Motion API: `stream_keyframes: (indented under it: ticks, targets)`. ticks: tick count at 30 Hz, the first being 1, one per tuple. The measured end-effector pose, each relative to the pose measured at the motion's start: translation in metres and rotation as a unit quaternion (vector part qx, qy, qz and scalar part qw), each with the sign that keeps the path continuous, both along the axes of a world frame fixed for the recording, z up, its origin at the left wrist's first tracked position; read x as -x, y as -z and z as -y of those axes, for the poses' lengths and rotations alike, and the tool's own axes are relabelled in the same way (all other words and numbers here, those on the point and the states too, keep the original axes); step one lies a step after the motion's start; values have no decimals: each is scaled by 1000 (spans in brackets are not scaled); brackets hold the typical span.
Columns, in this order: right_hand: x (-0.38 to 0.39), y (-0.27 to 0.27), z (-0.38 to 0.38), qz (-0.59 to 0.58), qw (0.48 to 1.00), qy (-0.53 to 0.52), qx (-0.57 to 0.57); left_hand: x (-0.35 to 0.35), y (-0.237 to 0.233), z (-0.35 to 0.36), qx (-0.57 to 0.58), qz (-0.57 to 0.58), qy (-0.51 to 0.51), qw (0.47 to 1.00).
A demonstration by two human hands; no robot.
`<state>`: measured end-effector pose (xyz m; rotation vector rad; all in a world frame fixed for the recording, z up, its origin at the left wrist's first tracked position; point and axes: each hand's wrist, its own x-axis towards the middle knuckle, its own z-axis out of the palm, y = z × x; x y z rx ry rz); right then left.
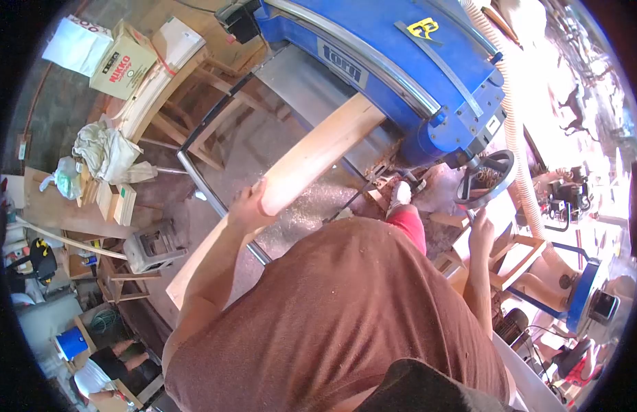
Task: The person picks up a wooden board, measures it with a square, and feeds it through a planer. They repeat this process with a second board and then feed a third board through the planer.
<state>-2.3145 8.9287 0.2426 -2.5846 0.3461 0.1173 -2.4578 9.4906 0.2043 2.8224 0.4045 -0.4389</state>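
Observation:
A long pale wooden board (pixel 318 154) runs at a slant out of the blue planer (pixel 380 55), its far end under the machine's front. My left hand (pixel 248 209) is closed around the board, fingers over its upper face. The board's near end (pixel 184 278) shows beyond my left forearm. On the right, my right hand (pixel 482 230) is at the lower rim of the black handwheel (pixel 487 180), fingers appearing curled on it; strong light washes out the detail. Wood shavings (pixel 380 168) lie by the planer bed.
A metal roller frame (pixel 202 178) stands below the board. Cardboard box (pixel 123 65), cloth bundle (pixel 106 151) and wood offcuts (pixel 119 206) are at left. A ribbed hose (pixel 514 110) runs down the right, near a wooden frame (pixel 521 261). Another person (pixel 119 364) is at lower left.

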Motion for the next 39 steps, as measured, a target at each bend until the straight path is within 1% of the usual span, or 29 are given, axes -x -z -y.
stream_keyframes:
  ticks: [1,3,5,6,7,8,9,11,12,15,16,17,19,21,23,24,25,26,27,28,29,30,32,33,34,35,36,37,39]
  targets:
    - [-9,38,14,60,995,-74,41,-1,5,8,-20,24,30,999]
    - [-39,58,23,96,991,-97,-7,-21,-2,28,-7,28,1,1000]
    - [-83,81,55,62,989,-19,-130,-43,-19,37,-2,-42,-36,998]
    - [-99,66,61,55,992,-108,-38,-43,-18,35,0,-37,-46,998]
    - [-114,59,59,10,987,38,-156,-44,-15,32,-21,-27,-31,999]
    - [-138,90,97,75,994,-42,-64,-43,-12,29,-43,-20,-16,999]
    - [-158,124,137,137,983,-120,28,-41,-10,26,-44,-23,-24,998]
    - [-140,70,105,179,964,-167,108,-39,-7,22,-62,5,-7,998]
    - [-131,51,82,203,966,-151,56,-35,-6,19,-62,-2,-8,998]
    - [-128,56,83,143,979,-138,51,-30,-9,12,-39,18,5,999]
    - [-129,56,83,25,995,-60,82,-27,-12,10,-28,0,-3,1000]
    - [-124,61,85,24,994,-63,82,-28,-15,9,-20,-12,-16,1000]
    - [-123,87,102,78,942,-161,286,-28,-17,5,-32,9,-10,999]
    - [-130,98,108,75,942,-176,276,-21,-21,-1,-47,21,-10,999]
    - [-139,101,111,62,945,-173,269,-28,-24,-8,-9,159,8,987]
    - [-140,94,100,69,944,-180,268,-42,-24,-16,-13,163,0,986]
    - [-133,84,87,165,971,-152,85,-66,-23,-29,18,202,-16,979]
    - [-133,76,71,251,955,-117,-103,-95,-22,-46,47,241,-29,969]
    - [-128,77,73,232,961,-97,-113,-131,-15,-66,88,298,-49,949]
    - [-124,75,75,175,979,-80,-65,-171,-4,-90,130,352,-66,925]
    - [-120,76,80,136,987,-72,-39,-214,7,-116,123,396,-106,904]
    - [-118,76,82,116,991,-64,-26,-252,-5,-134,260,363,-209,870]
    - [-113,74,86,92,994,-55,-14,-332,30,-197,322,451,-314,771]
    - [-112,74,88,85,995,-50,-11,-353,20,-206,324,456,-309,769]
    - [-112,74,91,81,996,-44,-8,-377,8,-215,418,471,-400,666]
    - [-109,71,91,76,996,-40,-4,-397,-1,-221,503,468,-480,545]
    - [-111,70,90,69,997,-34,0,-414,4,-236,558,453,-474,508]
    - [-110,70,90,66,997,-31,3,-429,12,-244,564,454,-469,506]
    - [-108,69,90,58,998,-23,8,-450,21,-255,577,463,-411,532]
